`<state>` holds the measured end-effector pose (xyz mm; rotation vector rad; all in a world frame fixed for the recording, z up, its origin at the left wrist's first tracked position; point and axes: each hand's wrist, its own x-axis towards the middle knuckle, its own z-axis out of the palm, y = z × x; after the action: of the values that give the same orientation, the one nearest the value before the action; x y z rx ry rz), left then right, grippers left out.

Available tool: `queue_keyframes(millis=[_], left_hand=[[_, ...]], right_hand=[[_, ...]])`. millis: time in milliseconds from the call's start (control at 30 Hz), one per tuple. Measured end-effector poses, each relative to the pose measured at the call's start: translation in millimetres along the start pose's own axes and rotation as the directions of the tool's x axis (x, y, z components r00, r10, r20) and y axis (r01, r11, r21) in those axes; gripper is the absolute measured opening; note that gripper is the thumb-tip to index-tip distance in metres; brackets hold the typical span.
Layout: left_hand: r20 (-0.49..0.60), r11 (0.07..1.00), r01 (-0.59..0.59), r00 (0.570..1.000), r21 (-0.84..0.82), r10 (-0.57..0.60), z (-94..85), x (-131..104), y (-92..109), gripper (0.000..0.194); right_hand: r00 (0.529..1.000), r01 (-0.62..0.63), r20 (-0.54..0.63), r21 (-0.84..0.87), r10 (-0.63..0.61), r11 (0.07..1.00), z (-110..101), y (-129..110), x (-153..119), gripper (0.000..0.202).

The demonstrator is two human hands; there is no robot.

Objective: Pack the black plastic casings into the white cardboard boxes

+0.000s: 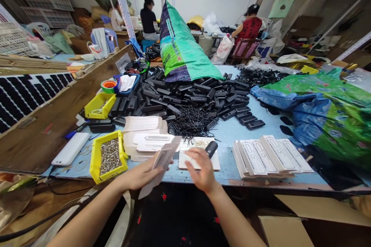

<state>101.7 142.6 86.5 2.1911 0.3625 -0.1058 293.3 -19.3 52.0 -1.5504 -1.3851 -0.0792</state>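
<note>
My left hand (145,174) is closed around a flat printed cardboard box (162,162), held tilted over the table's front edge. Beside it, my right hand (201,168) hovers with fingers spread and nothing in them. Just behind the right hand is a white board (185,159), with a small black plastic case (211,148) resting on its right part. A stack of flat cardboard boxes (145,131) lies behind my left hand. Beyond the board spreads a tangle of thin black pins (191,119).
A yellow bin (94,162) of small metal parts stands left. Printed boxes (261,156) are lined up at right. Black cases (153,94) heap up at the back by a green sack (185,46). A white phone-like slab (71,148) lies at left. Other people sit farther off.
</note>
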Motion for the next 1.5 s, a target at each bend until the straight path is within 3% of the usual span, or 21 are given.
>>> queue_keyframes(millis=[100, 200, 267, 333, 400, 467, 533, 600, 700, 767, 867, 933, 1033, 1100, 1133, 1200, 1267, 1333, 1400, 1433, 1500], left_hand=[[-0.027, 0.954, 0.037, 0.999, -0.297, -0.047, 24.0, 5.6, 12.9, 0.05], [-0.049, 0.868, 0.027, 0.997, -0.496, -0.06, 45.3, 10.8, 5.3, 0.07], [-0.094, 0.871, 0.018, 0.993, -0.491, -0.073, 51.9, 8.9, -5.6, 0.089], [-0.157, 0.932, 0.067, 0.979, -0.357, -0.13, 52.1, 2.7, -13.5, 0.103], [-0.169, 0.974, 0.1, 0.976, -0.202, -0.135, 48.7, -4.1, -13.6, 0.094], [-0.118, 0.993, 0.045, 0.991, -0.108, -0.058, 46.4, -7.2, -6.4, 0.063], [-0.106, 0.996, -0.034, 0.994, -0.085, 0.025, 49.0, -4.0, 3.9, 0.039], [-0.186, 0.992, -0.052, 0.982, -0.114, 0.03, 56.9, 4.9, 12.5, 0.047], [-0.375, 0.977, -0.014, 0.925, -0.212, -0.068, 70.5, 20.3, 19.6, 0.089], [-0.385, 0.957, 0.019, 0.913, -0.289, -0.134, 75.1, 26.9, 22.3, 0.102], [-0.306, 0.94, 0.077, 0.934, -0.333, -0.185, 75.0, 30.7, 25.0, 0.106], [-0.299, 0.939, 0.068, 0.938, -0.336, -0.175, 74.1, 31.5, 23.8, 0.105], [-0.312, 0.908, 0.032, 0.934, -0.417, -0.176, 75.0, 28.3, 13.4, 0.099], [-0.284, 0.793, 0.067, 0.913, -0.605, -0.293, 74.9, 20.5, 1.4, 0.092], [-0.242, 0.68, 0.077, 0.901, -0.73, -0.361, 73.8, 15.0, -5.4, 0.087], [-0.126, 0.362, 0.053, 0.882, -0.931, -0.454, 69.6, 3.3, -18.1, 0.076], [-0.079, 0.086, -0.038, 0.84, -0.996, -0.536, 65.2, -4.3, -26.4, 0.061], [-0.107, -0.034, -0.172, 0.742, -0.984, -0.662, 64.1, -4.2, -26.4, 0.042], [-0.135, -0.067, -0.286, 0.63, -0.956, -0.764, 68.2, 3.2, -16.8, 0.029], [-0.128, -0.084, -0.314, 0.599, -0.946, -0.791, 71.8, 8.4, -9.2, 0.025], [-0.094, -0.132, -0.319, 0.604, -0.939, -0.792, 80.6, 18.7, 7.9, 0.023]], right_hand=[[0.993, 0.107, 0.054, -0.086, -0.103, 0.991, 14.3, -33.5, 13.0, 0.04], [0.985, 0.036, 0.17, -0.063, -0.025, 0.997, 18.2, -35.1, 10.7, 0.023], [0.937, -0.006, 0.35, -0.025, 0.015, 1.0, 13.8, -29.2, 2.2, 0.016], [0.881, -0.057, 0.472, 0.014, 0.043, 0.998, 8.7, -23.6, -6.5, 0.021], [0.891, -0.164, 0.443, 0.115, 0.097, 0.98, 7.8, -18.8, -12.7, 0.024], [0.927, -0.332, 0.288, 0.331, 0.241, 0.883, 13.4, -14.1, -16.0, 0.023], [0.88, -0.468, 0.227, 0.568, 0.417, 0.677, 22.7, -9.7, -17.5, 0.027], [0.828, -0.536, 0.29, 0.662, 0.48, 0.524, 30.3, -7.0, -17.8, 0.039], [0.891, -0.454, 0.324, 0.64, 0.318, 0.62, 30.7, -7.7, -15.6, 0.045], [0.917, -0.395, 0.317, 0.627, 0.242, 0.671, 26.7, -11.9, -12.7, 0.039], [0.873, -0.487, 0.33, 0.614, 0.359, 0.621, 24.9, -23.4, -10.8, 0.028], [0.881, -0.47, 0.259, 0.579, 0.396, 0.666, 25.6, -29.5, -13.1, 0.029], [0.934, -0.302, 0.311, 0.422, 0.177, 0.855, 15.8, -18.3, -18.3, 0.035], [0.882, -0.224, 0.46, 0.218, 0.103, 0.95, -3.3, 7.4, -19.4, 0.047], [0.849, -0.2, 0.512, 0.084, 0.13, 0.976, -15.7, 23.6, -18.9, 0.053], [0.801, -0.159, 0.554, -0.164, 0.225, 0.973, -41.2, 53.4, -16.7, 0.059], [0.773, -0.141, 0.575, -0.256, 0.268, 0.956, -59.2, 67.9, -14.0, 0.05], [0.816, -0.235, 0.506, -0.151, 0.279, 0.96, -62.4, 60.2, -11.9, 0.036], [0.906, -0.363, 0.281, 0.13, 0.317, 0.923, -50.3, 35.2, -10.8, 0.036], [0.926, -0.376, 0.147, 0.28, 0.348, 0.883, -40.1, 20.2, -10.5, 0.039], [0.929, -0.291, -0.077, 0.451, 0.361, 0.844, -17.1, -6.8, -9.7, 0.042]])
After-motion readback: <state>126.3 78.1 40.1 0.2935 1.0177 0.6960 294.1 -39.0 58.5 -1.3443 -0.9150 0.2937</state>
